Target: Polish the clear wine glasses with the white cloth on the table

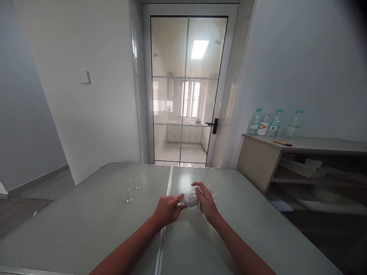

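In front of me, above the table, a small clear stemmed glass (190, 199) lies on its side between my hands. My left hand (168, 210) pinches it at the stem end, thumb and fingers closed. White cloth-like material fills the bowl, and a bit of it (200, 207) hangs below my right palm. My right hand (207, 202) is curled at the mouth of the glass with that material, its index finger bent over the top. Two more stemmed glasses stand left of my hands, one nearer (129, 199) and one farther (137, 185). Others stand partly hidden behind my right hand.
The grey-green table (86, 225) has a metal seam (161, 244) down its middle. To the right, a wooden shelf unit (258, 160) carries several plastic bottles (274, 123) and a yellow-red pen-like object (282, 143). A glazed door (183, 95) stands beyond the table.
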Action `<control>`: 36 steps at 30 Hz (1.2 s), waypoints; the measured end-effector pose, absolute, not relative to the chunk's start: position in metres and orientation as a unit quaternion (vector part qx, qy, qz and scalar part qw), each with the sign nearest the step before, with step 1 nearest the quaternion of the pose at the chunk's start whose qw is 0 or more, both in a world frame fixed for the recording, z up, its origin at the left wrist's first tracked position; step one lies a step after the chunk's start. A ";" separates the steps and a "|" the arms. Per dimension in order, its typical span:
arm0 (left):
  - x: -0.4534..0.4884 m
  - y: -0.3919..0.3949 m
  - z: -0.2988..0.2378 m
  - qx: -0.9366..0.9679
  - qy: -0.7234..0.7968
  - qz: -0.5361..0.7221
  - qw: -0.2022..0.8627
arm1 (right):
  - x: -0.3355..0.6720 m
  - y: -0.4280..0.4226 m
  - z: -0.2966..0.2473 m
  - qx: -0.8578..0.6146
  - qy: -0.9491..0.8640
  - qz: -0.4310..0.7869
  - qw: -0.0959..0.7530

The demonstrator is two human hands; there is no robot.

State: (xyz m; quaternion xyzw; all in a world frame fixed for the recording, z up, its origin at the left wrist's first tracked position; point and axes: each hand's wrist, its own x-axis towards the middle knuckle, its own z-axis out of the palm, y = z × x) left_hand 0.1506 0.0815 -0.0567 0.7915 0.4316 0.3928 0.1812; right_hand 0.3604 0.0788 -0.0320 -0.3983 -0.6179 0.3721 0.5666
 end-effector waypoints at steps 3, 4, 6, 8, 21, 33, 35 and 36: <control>0.151 0.082 -0.061 0.813 0.423 0.380 0.124 | 0.361 0.084 -0.036 -0.425 -0.571 0.408 0.572; 0.151 0.082 -0.061 0.814 0.422 0.379 0.123 | 0.361 0.085 -0.037 -0.430 -0.561 0.418 0.571; 0.151 0.081 -0.058 0.810 0.425 0.379 0.143 | 0.362 0.085 -0.037 -0.427 -0.554 0.438 0.564; 0.151 0.081 -0.053 0.798 0.419 0.376 0.216 | 0.363 0.082 -0.033 -0.413 -0.562 0.452 0.556; 0.149 0.084 -0.049 0.518 0.240 0.315 0.758 | 0.372 0.067 -0.021 -0.362 -0.541 0.369 0.664; 0.140 0.070 -0.039 0.717 0.211 0.225 0.625 | 0.369 0.081 -0.023 -0.394 -0.484 0.331 0.708; 0.138 0.068 -0.037 0.732 0.194 0.168 0.631 | 0.371 0.081 -0.024 -0.426 -0.481 0.279 0.714; 0.137 0.068 -0.036 0.736 0.185 0.145 0.635 | 0.373 0.080 -0.024 -0.435 -0.478 0.256 0.719</control>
